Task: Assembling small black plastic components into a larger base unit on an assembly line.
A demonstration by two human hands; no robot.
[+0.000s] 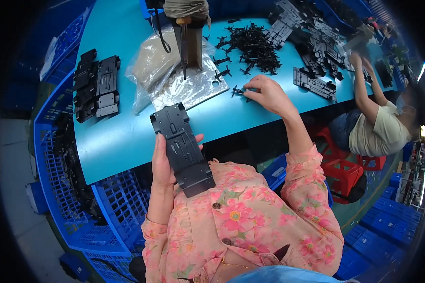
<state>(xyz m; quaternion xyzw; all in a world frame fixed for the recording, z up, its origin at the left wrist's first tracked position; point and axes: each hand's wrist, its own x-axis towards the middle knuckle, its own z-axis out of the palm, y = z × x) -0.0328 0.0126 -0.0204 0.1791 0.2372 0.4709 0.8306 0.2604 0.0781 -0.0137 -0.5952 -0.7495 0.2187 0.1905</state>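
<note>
My left hand (162, 159) is wrapped round a long black plastic chassis plate (177, 141), tilted in front of my body, with cut-outs and slots on its face. At the table's front edge, the fingers of my right hand (267, 94) pinch a small black plastic part (238, 91) with thin arms. Beyond that hand lies a heap of similar small black parts (255, 47), with a few loose ones (223, 72) beside it. A tool with a dark shaft (184, 52) hangs above a plastic-wrapped board (198, 87), left of my right hand.
Stacked black plates (107, 87) lie on the blue-green table (141, 146) at left; more plates (315, 84) are piled at right. A blue crate (123, 203) holding black parts stands below left. A co-worker (380, 122) sits at right, near red stools (337, 167).
</note>
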